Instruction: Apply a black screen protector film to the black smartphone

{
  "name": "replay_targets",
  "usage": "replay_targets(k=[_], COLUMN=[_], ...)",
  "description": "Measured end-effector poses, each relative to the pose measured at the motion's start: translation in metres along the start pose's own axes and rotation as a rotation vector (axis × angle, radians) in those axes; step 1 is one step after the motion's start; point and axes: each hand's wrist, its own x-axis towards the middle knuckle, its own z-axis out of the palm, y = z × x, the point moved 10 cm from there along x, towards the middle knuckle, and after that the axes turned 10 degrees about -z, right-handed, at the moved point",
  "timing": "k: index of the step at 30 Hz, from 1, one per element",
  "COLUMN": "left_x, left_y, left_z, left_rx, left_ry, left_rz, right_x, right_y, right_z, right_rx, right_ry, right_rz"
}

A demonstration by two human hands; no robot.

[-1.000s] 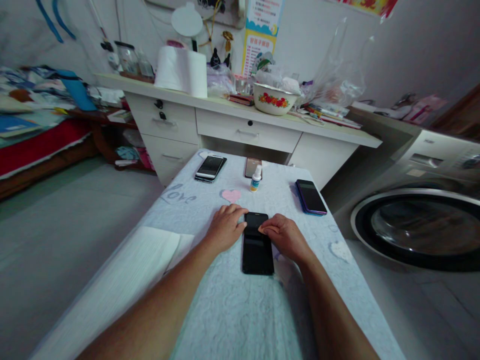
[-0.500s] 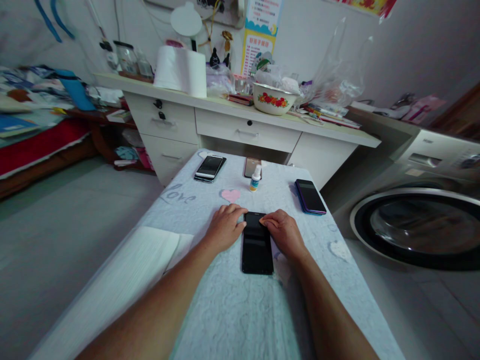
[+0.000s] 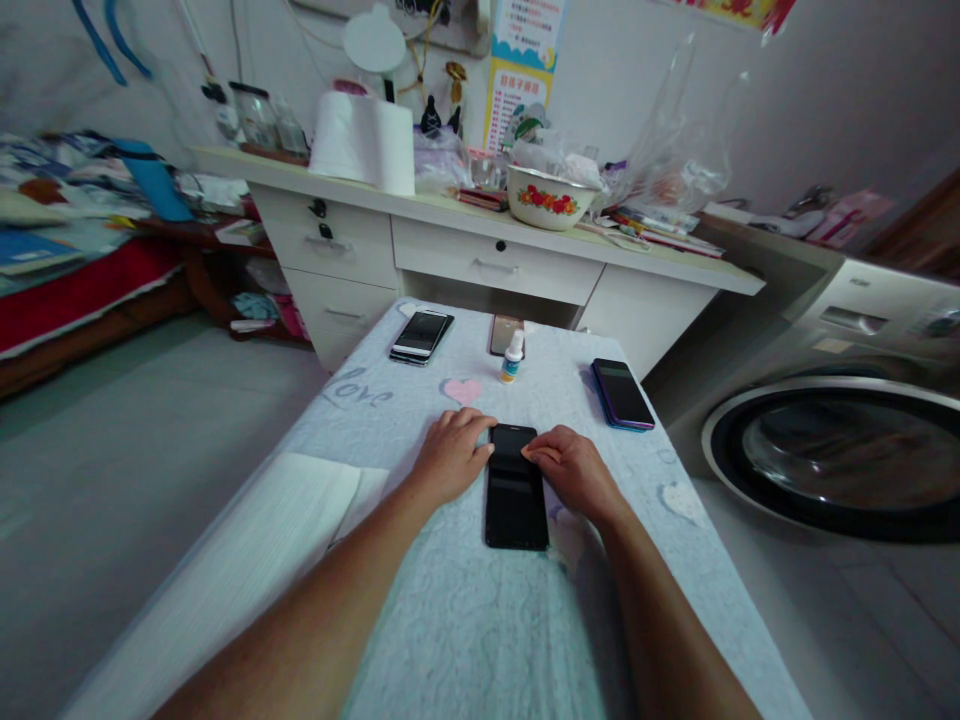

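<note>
A black phone (image 3: 516,500) lies screen up on the cloth-covered table. My left hand (image 3: 452,455) rests at its upper left edge, thumb and forefinger apart against the phone's side. Over the phone's upper right, my right hand (image 3: 574,467) is closed on a small orange cloth (image 3: 541,452) that touches the screen. Beyond them stands a small white spray bottle (image 3: 511,358), just in front of a gold phone (image 3: 501,335). Two stacked phones (image 3: 422,336) lie at the far left, and another stack (image 3: 622,394) lies at the right.
A folded white cloth (image 3: 300,515) covers the table's left side. Behind the table is a white desk (image 3: 495,262) holding a paper roll (image 3: 361,142) and a flowered bowl (image 3: 551,198). A washing machine (image 3: 847,320) stands at the right.
My right hand, with the orange cloth, has moved slightly down and to the right on the screen. My left hand has stayed at the phone's edge.
</note>
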Motion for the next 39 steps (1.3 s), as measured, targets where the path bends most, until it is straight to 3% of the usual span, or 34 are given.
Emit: replay_targets(k=[26, 39], left_x=[0.0000, -0.0006], left_y=[0.0017, 0.0004], left_z=[-0.0012, -0.0010], left_rx=[0.003, 0.005], left_ry=[-0.006, 0.006], left_rz=[0.003, 0.004], right_x=[-0.0087, -0.0045], right_y=[0.0032, 0.0013], right_z=[0.0067, 0.0074], right_rx=[0.167, 0.120], right_ry=[-0.137, -0.067], right_rz=[0.019, -0.009])
